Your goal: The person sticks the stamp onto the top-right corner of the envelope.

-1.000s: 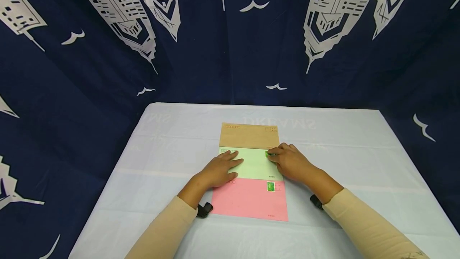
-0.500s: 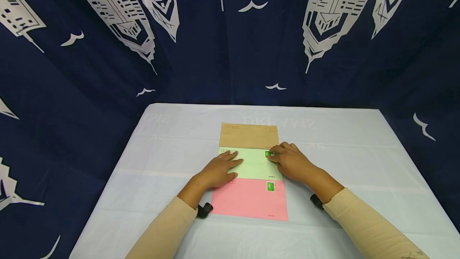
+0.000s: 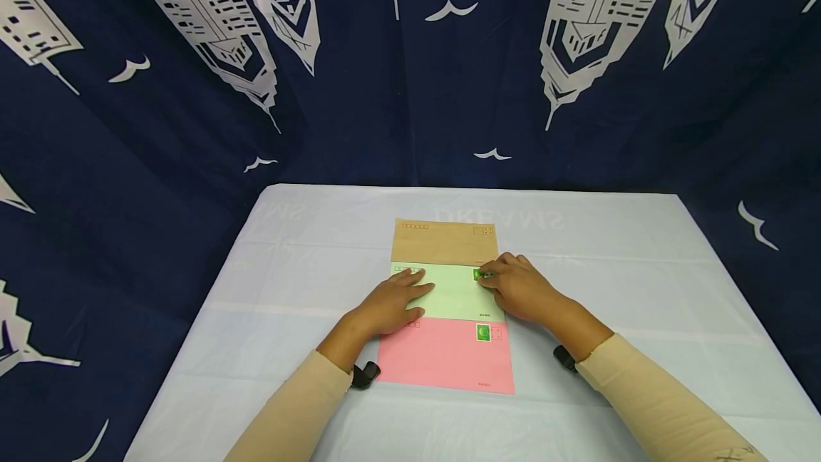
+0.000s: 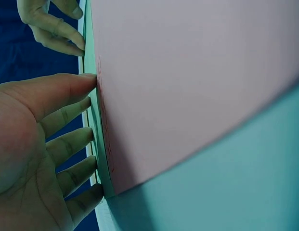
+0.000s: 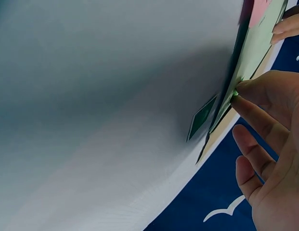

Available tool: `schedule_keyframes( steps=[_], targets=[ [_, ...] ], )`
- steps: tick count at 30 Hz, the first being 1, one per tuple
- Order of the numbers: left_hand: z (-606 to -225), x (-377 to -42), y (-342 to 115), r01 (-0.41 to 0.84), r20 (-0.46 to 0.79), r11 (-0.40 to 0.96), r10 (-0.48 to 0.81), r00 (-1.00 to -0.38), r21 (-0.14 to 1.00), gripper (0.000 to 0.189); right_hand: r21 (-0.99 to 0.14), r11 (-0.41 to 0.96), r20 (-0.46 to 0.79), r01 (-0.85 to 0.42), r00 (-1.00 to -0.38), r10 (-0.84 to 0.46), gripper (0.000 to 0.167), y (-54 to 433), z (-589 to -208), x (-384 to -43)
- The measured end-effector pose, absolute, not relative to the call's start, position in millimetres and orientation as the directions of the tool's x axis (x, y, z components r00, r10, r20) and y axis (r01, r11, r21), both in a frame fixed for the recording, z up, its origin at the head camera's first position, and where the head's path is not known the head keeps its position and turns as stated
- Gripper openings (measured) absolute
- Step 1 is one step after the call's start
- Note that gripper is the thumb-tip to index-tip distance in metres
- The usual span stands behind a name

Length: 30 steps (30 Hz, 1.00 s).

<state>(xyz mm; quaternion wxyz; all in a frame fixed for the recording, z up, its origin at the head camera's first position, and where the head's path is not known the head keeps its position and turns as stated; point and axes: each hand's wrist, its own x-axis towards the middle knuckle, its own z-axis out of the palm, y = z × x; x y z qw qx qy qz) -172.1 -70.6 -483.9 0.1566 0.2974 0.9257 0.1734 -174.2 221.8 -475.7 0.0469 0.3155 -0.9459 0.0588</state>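
Three envelopes overlap in a column on the table: brown (image 3: 442, 244) at the back, pale green (image 3: 457, 298) in the middle, pink (image 3: 442, 362) in front. My left hand (image 3: 387, 304) rests with spread fingers across the green envelope's left side, its thumb near the pink one's upper edge. My right hand (image 3: 521, 292) pinches a small green postage stamp (image 5: 235, 93) between thumb and index finger at the green envelope's upper right corner. Fingers partly hide that stamp. Another green stamp (image 3: 483, 333) sits on the pink envelope's upper right.
White cloth covers the table (image 3: 596, 276). In the right wrist view, a dark green stamp-like piece (image 5: 202, 119) lies on the white surface beside the envelopes. A navy curtain (image 3: 410, 113) with pale building and bird prints hangs behind the table's back edge.
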Motion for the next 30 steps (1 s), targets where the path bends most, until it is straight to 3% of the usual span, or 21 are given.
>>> schedule_keyframes(
  steps=[6, 18, 25, 30],
  targets=[
    [-481.5, -171.6, -70.0, 0.496, -0.187, 0.763, 0.605, -0.774, 0.414, 0.055, -0.105, 0.810, 0.099, -0.577, -0.816, -0.569, 0.029, 221.2, -475.8, -177.2],
    [-480.8, -171.8, -69.6, 0.500, -0.191, 0.762, 0.609, -0.770, 0.412, 0.055, -0.268, 0.821, 0.121, -0.504, -0.863, -0.491, 0.020, 217.7, -474.5, -190.9],
    [-480.2, -171.8, -69.8, 0.498, -0.194, 0.763, 0.608, -0.770, 0.413, 0.055, -0.264, 0.813, 0.135, -0.520, -0.854, -0.502, 0.007, 214.6, -477.5, -199.9],
    [-481.1, -172.1, -69.6, 0.498, -0.192, 0.761, 0.608, -0.770, 0.416, 0.055, -0.250, 0.818, 0.140, -0.517, -0.856, -0.498, 0.007, 211.9, -480.0, -204.4]
  ],
)
